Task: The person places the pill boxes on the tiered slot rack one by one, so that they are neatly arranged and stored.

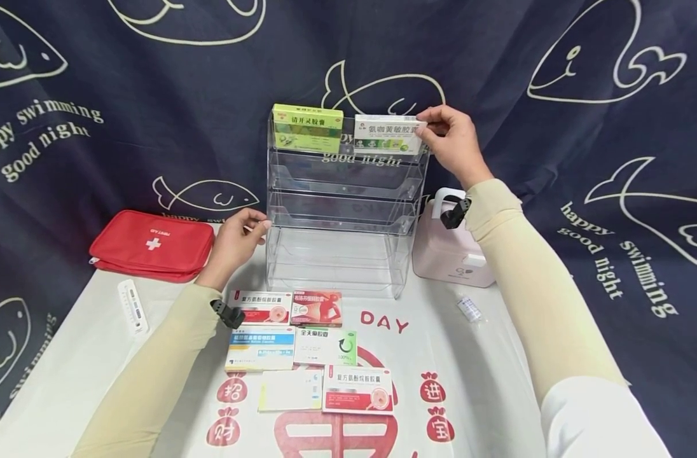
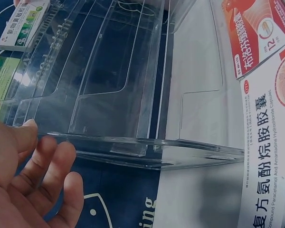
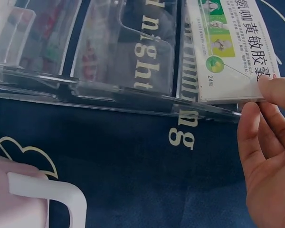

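My right hand [image 1: 454,140] pinches the right end of a white and green medicine box [image 1: 385,135], thumb on its front. This box stands at the right of the top tier of a clear acrylic tiered rack [image 1: 339,219]. Left of it in the same tier stands a yellow-green medicine box [image 1: 308,129]. My left hand [image 1: 236,245] is at the rack's left side, fingers loosely bent, with fingertips right at the side panel's edge in the left wrist view. The lower tiers hold no boxes.
Several medicine boxes, among them a red ibuprofen box [image 1: 317,308], lie on the table [image 1: 486,394] before the rack. A red first-aid pouch [image 1: 152,246] and white thermometer-like device [image 1: 133,306] are left; a pink case [image 1: 451,248] and small packet [image 1: 469,308] are right.
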### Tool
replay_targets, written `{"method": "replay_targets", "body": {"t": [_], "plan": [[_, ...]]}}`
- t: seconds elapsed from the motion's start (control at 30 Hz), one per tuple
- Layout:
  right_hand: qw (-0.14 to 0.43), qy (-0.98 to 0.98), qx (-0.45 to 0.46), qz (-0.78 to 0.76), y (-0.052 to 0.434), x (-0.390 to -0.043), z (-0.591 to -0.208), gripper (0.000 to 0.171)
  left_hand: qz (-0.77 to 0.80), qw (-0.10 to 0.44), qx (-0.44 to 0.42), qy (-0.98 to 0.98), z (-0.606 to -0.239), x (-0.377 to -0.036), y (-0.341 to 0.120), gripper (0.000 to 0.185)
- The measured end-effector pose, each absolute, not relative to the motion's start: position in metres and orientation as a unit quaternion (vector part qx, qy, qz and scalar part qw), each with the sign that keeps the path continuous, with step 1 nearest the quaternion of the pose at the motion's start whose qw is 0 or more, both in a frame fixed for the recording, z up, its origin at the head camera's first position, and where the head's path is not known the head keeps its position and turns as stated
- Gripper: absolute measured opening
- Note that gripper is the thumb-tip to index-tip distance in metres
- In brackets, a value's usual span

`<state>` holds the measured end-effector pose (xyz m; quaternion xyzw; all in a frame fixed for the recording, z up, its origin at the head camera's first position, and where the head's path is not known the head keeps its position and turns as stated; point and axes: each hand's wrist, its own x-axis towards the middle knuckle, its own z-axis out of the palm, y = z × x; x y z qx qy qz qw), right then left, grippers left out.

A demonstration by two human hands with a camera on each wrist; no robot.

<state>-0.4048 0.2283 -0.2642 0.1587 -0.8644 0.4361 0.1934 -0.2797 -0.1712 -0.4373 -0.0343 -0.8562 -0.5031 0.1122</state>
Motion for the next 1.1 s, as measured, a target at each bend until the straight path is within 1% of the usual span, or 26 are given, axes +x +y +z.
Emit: {"method": "replay_targets", "body": {"t": [0.2,0.5,0.6,0.67,0.8,0.87,0.93,1.03,1.1], "plan": [[0.224,-0.890,0.155,0.365,0.231,-0.403,-0.267,0.022,-0.500,0.105,-0.036,-0.859,-0.437,-0.279,-0.170,0.023],[0.222,-0.898,0.146,0.351,0.237,-0.402,-0.270,0.022,-0.498,0.106,-0.039,-0.860,-0.436,-0.279,-0.171,0.023],[0.231,-0.896,0.150,0.349,0.237,-0.402,-0.272,0.020,-0.495,0.103,-0.038,-0.862,-0.437,-0.279,-0.172,0.024],[0.254,-0.888,0.156,0.350,0.237,-0.402,-0.274,0.017,-0.495,0.103,-0.037,-0.862,-0.438,-0.279,-0.172,0.024],[0.330,-0.854,0.172,0.364,0.237,-0.396,-0.284,0.011,-0.494,0.105,-0.035,-0.863,-0.439,-0.279,-0.173,0.025],[0.355,-0.834,0.182,0.382,0.238,-0.389,-0.292,0.010,-0.493,0.105,-0.034,-0.863,-0.439,-0.278,-0.173,0.025],[0.360,-0.817,0.192,0.407,0.238,-0.376,-0.303,0.010,-0.493,0.106,-0.034,-0.863,-0.439,-0.278,-0.173,0.026],[0.334,-0.802,0.225,0.442,0.239,-0.348,-0.332,0.012,-0.494,0.107,-0.033,-0.862,-0.439,-0.277,-0.173,0.025],[0.293,-0.805,0.243,0.455,0.242,-0.322,-0.359,0.016,-0.496,0.107,-0.036,-0.861,-0.438,-0.277,-0.172,0.026]]}}
